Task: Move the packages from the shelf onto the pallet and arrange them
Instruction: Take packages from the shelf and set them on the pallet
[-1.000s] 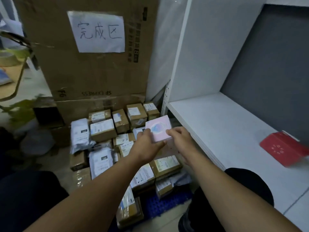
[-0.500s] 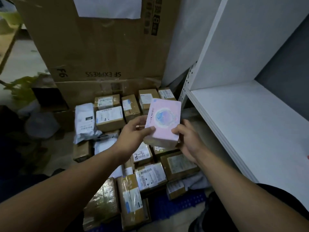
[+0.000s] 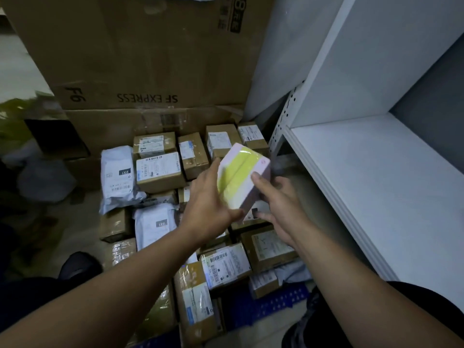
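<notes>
Plainly, two hands grasp one pale pink box [image 3: 242,177], held in the air over the heap of packages [image 3: 226,262] and tilted, with its yellow-green face turned up toward the camera. The left hand [image 3: 208,207] clasps the box's left side and near corner, its fingers stretched along the edge. The right hand [image 3: 278,204] holds the right side, thumb laid on the upper face and the other fingers curled beneath. The box touches nothing but these two hands and hangs just beside the front edge of the white shelf [image 3: 376,187], which stands to the right.

Below, the parcels lie packed close on one blue pallet [image 3: 271,305], of which only the near strip shows. Four brown boxes [image 3: 222,140] form the back row, and one bigger labelled box [image 3: 159,172] sits just in front of them. Two grey mailer bags [image 3: 118,177], each tagged 231, lie on the left side, one nearer the camera than the other. A third grey bag [image 3: 293,272] peeks out at the lower right. At least seven more brown boxes fill the middle and front; the arms hide several in part, so the full count cannot be told. One large carton [image 3: 150,59], printed SF EXPRESS upside down, rises behind the pile
</notes>
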